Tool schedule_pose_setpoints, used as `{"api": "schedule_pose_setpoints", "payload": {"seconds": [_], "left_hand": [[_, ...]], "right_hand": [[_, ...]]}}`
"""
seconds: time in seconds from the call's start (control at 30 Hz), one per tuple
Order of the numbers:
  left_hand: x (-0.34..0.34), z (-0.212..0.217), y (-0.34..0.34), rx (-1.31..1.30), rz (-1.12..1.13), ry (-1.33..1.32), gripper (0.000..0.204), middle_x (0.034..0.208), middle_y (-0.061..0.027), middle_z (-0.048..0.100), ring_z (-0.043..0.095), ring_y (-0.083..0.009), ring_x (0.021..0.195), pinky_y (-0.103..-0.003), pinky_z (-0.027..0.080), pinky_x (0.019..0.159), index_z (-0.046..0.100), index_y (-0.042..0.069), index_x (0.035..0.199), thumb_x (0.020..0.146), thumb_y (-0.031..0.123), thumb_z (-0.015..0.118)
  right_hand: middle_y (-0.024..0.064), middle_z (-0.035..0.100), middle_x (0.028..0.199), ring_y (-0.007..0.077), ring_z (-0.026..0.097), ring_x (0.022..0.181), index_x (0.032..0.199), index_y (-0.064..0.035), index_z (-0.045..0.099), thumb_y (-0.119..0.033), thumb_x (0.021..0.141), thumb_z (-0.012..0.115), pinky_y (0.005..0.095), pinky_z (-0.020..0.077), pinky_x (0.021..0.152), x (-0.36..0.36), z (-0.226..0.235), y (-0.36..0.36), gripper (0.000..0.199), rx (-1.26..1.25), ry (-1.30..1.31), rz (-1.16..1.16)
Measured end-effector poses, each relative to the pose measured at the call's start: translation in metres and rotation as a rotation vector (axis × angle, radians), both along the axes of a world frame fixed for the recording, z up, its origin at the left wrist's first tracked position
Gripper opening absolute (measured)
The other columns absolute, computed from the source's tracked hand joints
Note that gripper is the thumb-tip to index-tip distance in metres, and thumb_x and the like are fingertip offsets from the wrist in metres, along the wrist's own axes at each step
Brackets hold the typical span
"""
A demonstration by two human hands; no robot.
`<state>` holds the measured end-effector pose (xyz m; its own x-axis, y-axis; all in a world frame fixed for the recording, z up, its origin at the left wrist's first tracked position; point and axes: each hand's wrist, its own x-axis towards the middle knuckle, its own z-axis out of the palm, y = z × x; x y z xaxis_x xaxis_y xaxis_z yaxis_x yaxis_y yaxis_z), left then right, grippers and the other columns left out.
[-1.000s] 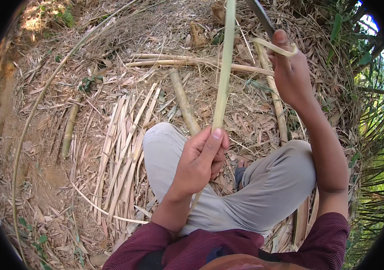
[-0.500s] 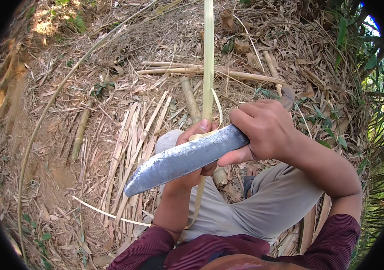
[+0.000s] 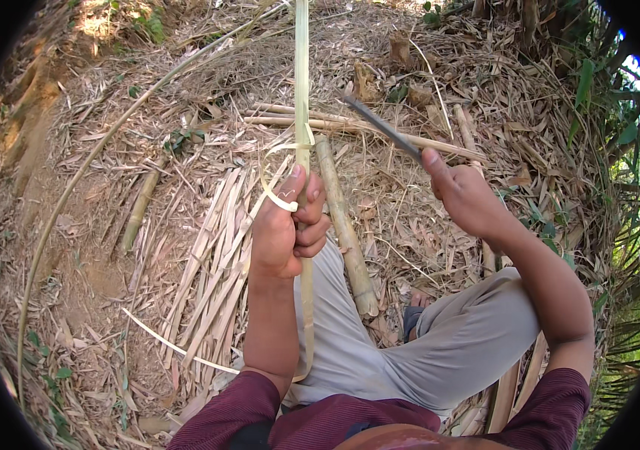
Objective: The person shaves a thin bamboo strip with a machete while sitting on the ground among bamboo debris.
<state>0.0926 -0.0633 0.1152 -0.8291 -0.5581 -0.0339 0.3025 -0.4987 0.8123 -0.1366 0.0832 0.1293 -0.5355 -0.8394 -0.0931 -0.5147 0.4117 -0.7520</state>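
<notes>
My left hand (image 3: pixel 290 225) is closed around a long pale green bamboo strip (image 3: pixel 302 82), which runs upright past the top of the view and trails down over my lap. A thin curled shaving (image 3: pixel 278 201) loops out from the strip over my thumb. To the right, my right hand (image 3: pixel 466 196) grips a machete (image 3: pixel 383 127) seen nearly edge-on, its blade pointing up and left, apart from the strip. The machete's handle is hidden in my fist.
Many split bamboo slats (image 3: pixel 211 255) lie in a pile left of my knee. A bamboo pole (image 3: pixel 342 232) lies on the leaf-littered ground in front of me, with bamboo sticks (image 3: pixel 335 124) beyond. A long thin cane (image 3: pixel 95 154) curves along the left.
The machete has swung off the strip, up and to the right, turning from broadside to edge-on. My left hand and the strip have shifted left, and the curled shaving now shows over my thumb.
</notes>
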Motion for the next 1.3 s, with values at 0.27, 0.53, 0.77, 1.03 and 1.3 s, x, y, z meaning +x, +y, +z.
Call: {"api": "schedule_pose_setpoints", "payload": {"seconds": [0.27,0.53,0.77,1.03,1.3], "left_hand": [[0.005,-0.007,0.007,0.033,0.028,-0.014,0.033,0.055,0.0067,0.028,0.02,-0.0033,0.038,-0.022,0.012,0.033,0.052,0.01,0.088,0.103,0.039,0.044],[-0.001,-0.016,0.065,0.012,-0.081,0.039,0.024,0.062,0.0031,0.036,0.031,-0.0051,0.044,-0.022,0.023,0.038,0.053,0.004,0.102,0.104,0.027,0.047],[0.0,-0.037,0.086,-0.142,-0.078,0.11,0.02,0.066,0.0026,0.042,0.037,-0.0051,0.049,-0.022,0.027,0.042,0.058,0.004,0.105,0.104,0.021,0.047],[-0.011,-0.021,0.099,-0.401,0.111,-0.043,0.028,0.057,0.0049,0.029,0.027,-0.0033,0.043,-0.022,0.02,0.039,0.046,0.009,0.083,0.105,0.026,0.041],[-0.01,-0.024,0.102,-0.275,-0.012,-0.113,0.035,0.055,0.0074,0.027,0.022,-0.0018,0.04,-0.021,0.017,0.036,0.044,0.01,0.081,0.107,0.032,0.036]], "right_hand": [[0.0162,0.049,0.05,0.0341,0.051,0.049,0.061,0.0007,0.056,-0.06,0.095,0.048,0.0445,0.0408,0.051,0.027,0.014,0.01,0.07,-0.084,0.396,0.379],[0.011,0.055,0.057,0.0308,0.058,0.048,0.065,-0.0051,0.053,-0.071,0.079,0.06,0.0398,0.0457,0.047,0.038,0.011,0.003,0.067,-0.459,0.842,0.414],[0.0094,0.05,0.06,0.0307,0.056,0.051,0.068,-0.0046,0.049,-0.075,0.069,0.065,0.0402,0.0439,0.048,0.05,0.014,0.008,0.072,-0.516,0.897,0.454],[0.0083,0.051,0.058,0.0283,0.058,0.051,0.071,-0.0038,0.055,-0.076,0.067,0.067,0.0381,0.0446,0.048,0.043,0.016,0.008,0.073,-0.46,0.93,0.437],[0.0046,0.04,0.05,0.0142,0.041,0.05,0.059,-0.0004,0.045,-0.062,0.1,0.032,0.0339,0.032,0.048,-0.022,0.014,0.007,0.075,-0.522,0.349,-0.072]]}}
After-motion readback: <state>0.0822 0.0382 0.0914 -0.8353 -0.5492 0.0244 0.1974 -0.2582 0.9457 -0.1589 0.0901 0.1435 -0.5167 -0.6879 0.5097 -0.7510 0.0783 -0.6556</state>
